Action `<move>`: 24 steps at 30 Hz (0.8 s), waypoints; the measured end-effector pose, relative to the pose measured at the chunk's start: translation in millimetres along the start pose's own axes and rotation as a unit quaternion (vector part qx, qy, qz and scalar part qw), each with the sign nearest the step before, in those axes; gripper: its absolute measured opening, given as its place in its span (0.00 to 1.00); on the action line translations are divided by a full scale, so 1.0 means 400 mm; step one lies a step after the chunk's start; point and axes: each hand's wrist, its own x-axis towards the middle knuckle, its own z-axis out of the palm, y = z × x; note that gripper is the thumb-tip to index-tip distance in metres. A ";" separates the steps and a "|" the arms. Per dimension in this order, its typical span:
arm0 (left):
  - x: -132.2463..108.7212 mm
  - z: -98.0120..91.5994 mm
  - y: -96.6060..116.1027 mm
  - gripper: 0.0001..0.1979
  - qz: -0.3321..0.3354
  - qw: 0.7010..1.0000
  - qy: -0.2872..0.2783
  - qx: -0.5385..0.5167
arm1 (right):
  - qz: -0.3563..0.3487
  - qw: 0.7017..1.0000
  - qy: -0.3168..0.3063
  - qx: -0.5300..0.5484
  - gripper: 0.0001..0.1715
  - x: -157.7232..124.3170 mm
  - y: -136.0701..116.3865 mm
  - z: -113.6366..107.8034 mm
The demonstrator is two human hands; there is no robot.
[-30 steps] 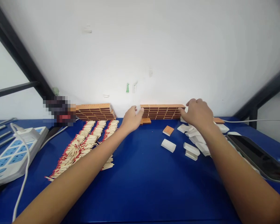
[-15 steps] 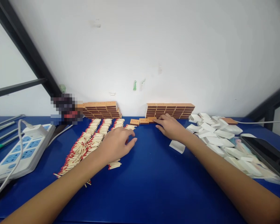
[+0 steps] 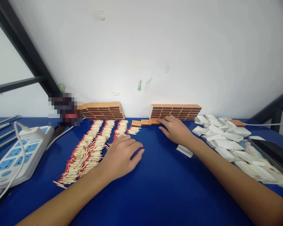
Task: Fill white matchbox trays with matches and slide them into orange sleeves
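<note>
My right hand reaches to the back of the table, its fingertips touching the right end of a matchbox. Its thumb is spread away from that box. Two more matchboxes, one in the middle and one on the left, lie beside it in a row. My left hand is over the table at the right edge of the red-tipped matches, fingers loosely bent and thumb apart, with nothing visible in it. A small bunch of matches lies beyond it. One white inner tray rests beside my right forearm.
Matchboxes stand stacked against the wall at left and right. White inner trays are heaped on the right beside a dark phone-like device. A power strip with a white cable lies on the blue table at left.
My left hand has come nearer and slightly right, uncovering the small bunch of matches. My right hand stays at the matchbox row. The view has shifted slightly.
</note>
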 end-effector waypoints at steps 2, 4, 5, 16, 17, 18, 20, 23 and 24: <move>-0.001 0.002 0.001 0.10 0.011 1.000 0.010 -0.001 | -0.008 0.999 0.031 0.009 0.24 0.004 -0.010 -0.011; 0.000 0.003 0.002 0.09 0.019 1.000 0.009 -0.003 | -0.015 0.999 0.036 0.030 0.23 0.018 -0.029 -0.022; -0.001 0.003 0.002 0.09 0.023 1.000 0.007 -0.002 | -0.016 0.999 0.024 0.040 0.22 0.030 -0.041 -0.027; -0.003 0.003 -0.020 0.12 0.016 0.999 -0.002 0.039 | 0.007 0.989 -0.130 0.070 0.14 0.115 -0.083 -0.060; -0.002 0.002 -0.026 0.11 0.007 0.999 -0.003 0.042 | 0.005 0.987 -0.140 0.083 0.14 0.098 -0.077 -0.070; 0.000 -0.001 -0.031 0.11 -0.002 0.999 -0.004 0.045 | 0.002 0.983 -0.152 0.099 0.14 0.077 -0.074 -0.080; 0.002 -0.007 -0.039 0.10 -0.018 0.999 -0.007 0.050 | 0.006 0.970 -0.184 0.161 0.16 0.031 -0.079 -0.098; 0.004 -0.016 -0.040 0.14 -0.025 0.999 -0.023 0.035 | 0.003 0.942 -0.203 0.267 0.22 -0.031 -0.111 -0.120; 0.004 -0.017 -0.037 0.18 -0.021 0.999 -0.036 0.021 | -0.007 0.933 -0.210 0.294 0.24 -0.046 -0.122 -0.129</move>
